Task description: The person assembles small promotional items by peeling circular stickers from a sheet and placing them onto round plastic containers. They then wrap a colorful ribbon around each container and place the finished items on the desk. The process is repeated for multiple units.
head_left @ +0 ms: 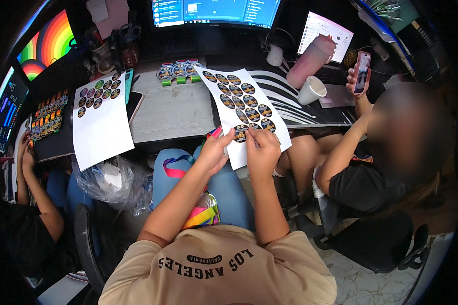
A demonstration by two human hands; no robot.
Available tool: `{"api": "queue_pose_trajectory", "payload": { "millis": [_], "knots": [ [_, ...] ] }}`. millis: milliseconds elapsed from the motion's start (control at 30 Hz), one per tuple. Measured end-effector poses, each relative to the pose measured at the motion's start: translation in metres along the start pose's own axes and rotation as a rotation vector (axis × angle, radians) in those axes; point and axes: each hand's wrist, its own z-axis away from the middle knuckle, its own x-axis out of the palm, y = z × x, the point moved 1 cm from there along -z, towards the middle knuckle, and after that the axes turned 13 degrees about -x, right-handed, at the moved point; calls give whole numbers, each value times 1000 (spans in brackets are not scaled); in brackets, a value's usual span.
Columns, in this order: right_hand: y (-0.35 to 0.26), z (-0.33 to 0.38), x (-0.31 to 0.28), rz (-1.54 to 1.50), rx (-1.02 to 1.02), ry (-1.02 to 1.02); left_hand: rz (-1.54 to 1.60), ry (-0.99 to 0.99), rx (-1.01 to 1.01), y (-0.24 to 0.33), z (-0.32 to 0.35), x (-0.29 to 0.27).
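Dim surroundings, glowing monitor (pixel 216 11), bright held sheet (pixel 245 108), dark fisheye corners, blurred co-worker's head (pixel 414 132)

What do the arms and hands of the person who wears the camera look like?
Short tan sleeves leave both forearms uncovered. The left hand and right hand wear no gloves, and no watch or bracelet is visible.

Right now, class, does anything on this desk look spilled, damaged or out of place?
I see no spill or damage. One thing looks slightly out of place: the leftmost sticker sheet, because its blank lower end overhangs the desk's front edge, near the plastic bag.
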Motion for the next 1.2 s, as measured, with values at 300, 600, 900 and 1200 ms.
{"api": "queue_pose_trajectory", "payload": {
  "millis": [300, 600, 900, 1200],
  "knots": [
    [-4, 2, 3, -22, -27, 20, 19, -17, 22, -1, 4, 0],
    [5, 2, 9, -59, 9, -8, 51, -12, 54, -4, -1, -8],
    [7, 1, 13, -35, 58, -47, 17, 20, 63, 1, 4, -2],
    [2, 1, 9, -14, 28, -24, 58, 21, 19, 2, 2, -7]
  ]
}}
